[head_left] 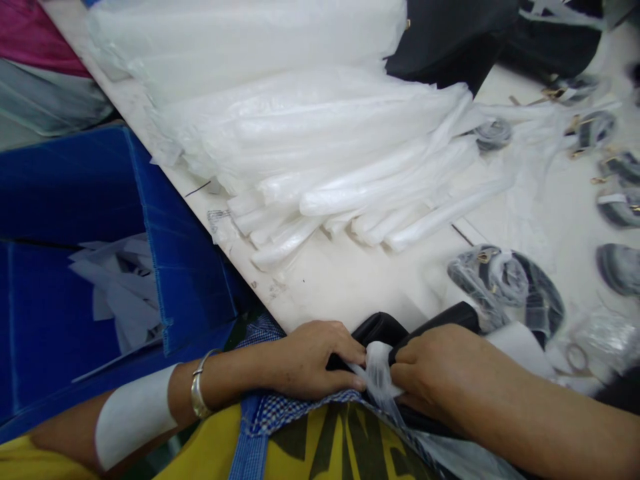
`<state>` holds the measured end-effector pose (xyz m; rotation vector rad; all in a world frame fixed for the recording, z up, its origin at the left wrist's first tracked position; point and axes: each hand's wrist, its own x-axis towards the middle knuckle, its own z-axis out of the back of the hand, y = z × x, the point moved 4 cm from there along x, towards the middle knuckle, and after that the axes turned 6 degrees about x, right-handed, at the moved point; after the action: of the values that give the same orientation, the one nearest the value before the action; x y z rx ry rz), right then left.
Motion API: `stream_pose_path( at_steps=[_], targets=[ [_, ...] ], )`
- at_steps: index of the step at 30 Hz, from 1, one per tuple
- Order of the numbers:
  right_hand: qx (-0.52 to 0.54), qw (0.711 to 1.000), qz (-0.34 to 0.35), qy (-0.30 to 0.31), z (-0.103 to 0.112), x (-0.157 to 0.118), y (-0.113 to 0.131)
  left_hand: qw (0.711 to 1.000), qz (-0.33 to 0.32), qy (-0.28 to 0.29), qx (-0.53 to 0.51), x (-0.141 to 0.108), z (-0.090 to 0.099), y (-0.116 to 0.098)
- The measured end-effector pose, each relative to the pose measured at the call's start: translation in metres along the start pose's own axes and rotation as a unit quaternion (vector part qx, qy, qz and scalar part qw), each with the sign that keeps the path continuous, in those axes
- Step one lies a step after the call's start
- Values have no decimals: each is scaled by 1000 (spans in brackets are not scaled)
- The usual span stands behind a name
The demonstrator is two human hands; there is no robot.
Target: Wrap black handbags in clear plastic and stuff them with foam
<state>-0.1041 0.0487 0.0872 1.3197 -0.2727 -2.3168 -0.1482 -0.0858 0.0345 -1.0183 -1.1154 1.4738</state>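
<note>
My left hand [320,360] pinches a filmy white strip [379,367] between thumb and fingers; my right hand [440,363] is closed on the smooth black item [381,327] beside it, fingertips hidden. Item lies between both hands, underside hidden. Just beyond the right hand: clear bag [543,303] holding a coiled strap [510,277]. Left of the left hand: blue bin [193,240], cut off by frame, loose white sheets [123,287] inside. Beyond both hands, on the counter [345,280]: heaped translucent plastic sleeves [300,140]. Coils [620,267] farther right: blurred.
</note>
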Motion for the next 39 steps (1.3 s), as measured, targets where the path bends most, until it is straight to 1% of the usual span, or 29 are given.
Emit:
stream_pose_path(
  at_steps=[2,4,6,8,12,14,15,17,19,20,22,25,27,29,32,34,36,39],
  targets=[
    [2,998,26,-53,-4,1,4,1000,-5,3,-17,0,-5,1],
    [-6,994,38,-101,-7,0,5,1000,5,-10,-12,-2,-8,5],
    [-16,991,31,-128,-7,-5,2,999,31,-20,19,-5,-9,10],
    [-20,990,3,-143,-4,-13,-5,996,56,-17,62,-9,-8,15],
    [-11,985,-48,-168,6,-32,-26,987,68,13,143,-14,2,17],
    [-1,980,-44,-193,10,-43,-36,980,70,45,180,-14,6,15],
    [7,975,-35,-217,12,-48,-41,977,72,61,193,-15,7,14],
    [28,957,-19,-289,18,-63,-50,973,77,81,203,-14,8,13],
    [54,929,-28,-366,21,-80,-60,973,83,83,198,-13,8,12],
    [67,916,-41,-394,19,-88,-64,974,83,81,195,-13,8,11],
    [93,896,-68,-428,9,-101,-72,975,79,78,192,-13,6,10],
    [140,884,-94,-436,-16,-106,-84,974,64,80,200,-12,6,9],
    [179,878,-103,-432,-33,-101,-91,972,48,90,213,-11,7,7],
    [224,869,-100,-429,-43,-93,-95,966,30,113,230,-9,8,6],
    [281,856,-82,-425,-47,-82,-93,954,15,153,256,-9,8,4],
    [282,853,-77,-432,-44,-78,-89,950,14,157,271,-10,7,1],
    [266,846,-81,-455,-42,-77,-84,949,18,138,285,-12,6,-2],
    [270,813,-77,-509,-43,-78,-79,952,42,86,289,-19,2,-6]
  ],
)
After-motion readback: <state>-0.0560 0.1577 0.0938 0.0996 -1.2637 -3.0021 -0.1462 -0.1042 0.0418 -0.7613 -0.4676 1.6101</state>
